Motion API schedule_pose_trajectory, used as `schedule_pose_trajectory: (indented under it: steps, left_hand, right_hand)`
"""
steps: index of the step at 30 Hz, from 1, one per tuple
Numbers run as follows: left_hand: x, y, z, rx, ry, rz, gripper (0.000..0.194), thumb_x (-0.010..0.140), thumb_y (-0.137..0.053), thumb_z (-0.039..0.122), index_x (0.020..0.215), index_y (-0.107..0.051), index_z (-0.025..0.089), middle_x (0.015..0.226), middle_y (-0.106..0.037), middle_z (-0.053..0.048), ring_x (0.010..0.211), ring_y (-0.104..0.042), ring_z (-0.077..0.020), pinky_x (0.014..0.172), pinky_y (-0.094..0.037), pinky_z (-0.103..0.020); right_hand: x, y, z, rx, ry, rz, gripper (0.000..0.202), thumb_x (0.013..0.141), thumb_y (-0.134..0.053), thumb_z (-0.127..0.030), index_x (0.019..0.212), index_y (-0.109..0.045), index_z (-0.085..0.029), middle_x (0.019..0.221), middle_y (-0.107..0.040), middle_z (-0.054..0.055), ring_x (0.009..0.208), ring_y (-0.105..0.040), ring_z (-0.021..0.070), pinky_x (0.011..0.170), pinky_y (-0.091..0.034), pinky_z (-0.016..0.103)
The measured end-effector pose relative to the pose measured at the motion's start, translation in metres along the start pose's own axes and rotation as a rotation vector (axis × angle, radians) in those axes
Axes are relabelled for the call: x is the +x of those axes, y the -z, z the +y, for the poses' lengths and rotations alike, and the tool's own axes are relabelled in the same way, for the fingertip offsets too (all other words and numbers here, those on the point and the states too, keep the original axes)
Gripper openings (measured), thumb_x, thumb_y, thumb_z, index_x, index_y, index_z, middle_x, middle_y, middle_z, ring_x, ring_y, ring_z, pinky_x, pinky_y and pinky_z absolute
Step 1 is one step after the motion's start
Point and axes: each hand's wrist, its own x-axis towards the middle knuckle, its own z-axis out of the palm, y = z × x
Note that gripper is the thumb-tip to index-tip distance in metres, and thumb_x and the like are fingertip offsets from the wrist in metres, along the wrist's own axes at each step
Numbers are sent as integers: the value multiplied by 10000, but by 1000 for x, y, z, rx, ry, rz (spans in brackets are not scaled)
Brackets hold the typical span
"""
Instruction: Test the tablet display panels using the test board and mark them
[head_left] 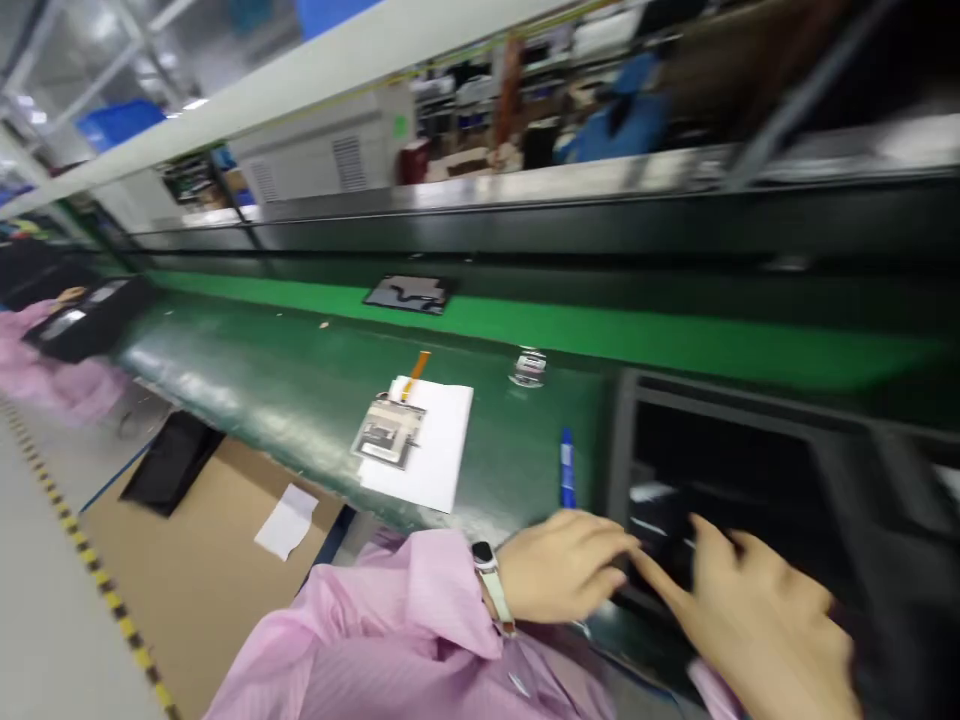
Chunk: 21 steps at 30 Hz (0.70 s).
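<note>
My left hand, with a watch at its wrist, rests at the front edge of a black tray, its fingers bent and close together; what they hold, if anything, is hidden. Over the tray's front part is my right hand, blurred, with thumb and forefinger spread apart and the thumb near my left fingertips. A dark glossy piece lies in the tray beside both hands. To the left of the tray is a blue pen on the green bench.
White paper bears a flat module with an orange ribbon. A dark panel and a small clear item lie farther back. A co-worker's pink sleeve shows far left, above a cardboard surface.
</note>
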Motion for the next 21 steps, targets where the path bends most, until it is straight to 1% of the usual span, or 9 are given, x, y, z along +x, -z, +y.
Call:
schedule_pose_trajectory:
  steps: [1,2,5,7,11,14,17,19,21]
  left_hand:
    - [5,-3,1,-22,-38,-8,287,993,-609,359,1256,-644,250,1354,-617,-103,1170,-625,-238,998,-559,-453]
    - [9,-5,0,-49,-67,1,268,999,-590,336,1246,-653,250,1346,-626,-108,1197,-616,-248,1030,-544,-462]
    - [17,-10,-6,-149,-101,126,276,1003,-513,224,1236,-661,231,1276,-676,-113,1220,-613,-264,1072,-523,-476]
    - [19,-11,-11,-194,-104,198,314,991,-470,159,1247,-648,194,1235,-698,-122,1189,-628,-265,1059,-530,-485]
    - [20,-8,-15,-201,-114,200,317,992,-435,139,1239,-633,162,1215,-709,-136,1168,-639,-257,1054,-534,-487]
    - [21,-5,-15,-209,-109,178,308,998,-435,152,1233,-634,174,1216,-711,-134,1172,-648,-252,1053,-536,-477]
    - [24,-1,-14,-218,-98,162,290,998,-452,163,1215,-643,179,1209,-716,-126,1167,-656,-250,1050,-538,-465]
    - [26,1,-14,-213,-92,152,281,999,-457,172,1204,-649,184,1197,-719,-120,1158,-661,-249,1045,-539,-463]
    - [28,3,-13,-202,-90,143,275,999,-460,175,1195,-653,188,1187,-721,-115,1149,-664,-250,1040,-541,-460]
  right_hand:
    - [4,5,-5,-86,-68,-18,524,950,-569,-421,1327,-571,-57,1295,-544,301,1135,-563,469,799,-534,618]
    - [9,9,-11,-216,-126,-111,579,929,-587,-442,1349,-549,-45,1310,-540,290,1119,-568,468,797,-540,589]
    - [26,20,-32,-319,-273,-272,609,894,-612,-353,1391,-496,-19,1247,-588,238,1097,-599,381,802,-561,443]
    - [35,25,-44,-339,-316,-296,634,873,-587,-251,1441,-444,-8,1249,-597,233,1107,-608,357,776,-568,389]
    - [41,44,-53,-361,-272,-269,634,878,-500,-181,1483,-395,-24,1265,-613,240,1112,-641,341,684,-568,333]
    - [44,72,-42,-381,-265,-224,523,952,-374,-184,1438,-439,-4,1141,-657,244,941,-708,297,655,-554,336]
    - [47,102,-17,-425,-310,-212,488,970,-322,-139,1414,-466,3,972,-688,226,801,-725,296,681,-535,368]
    - [48,116,5,-347,-357,-134,480,955,-338,-99,1398,-497,-5,942,-699,239,810,-721,311,734,-521,401]
    - [47,125,28,-184,-413,-9,471,950,-390,-98,1392,-544,-46,953,-713,239,841,-715,313,780,-504,416]
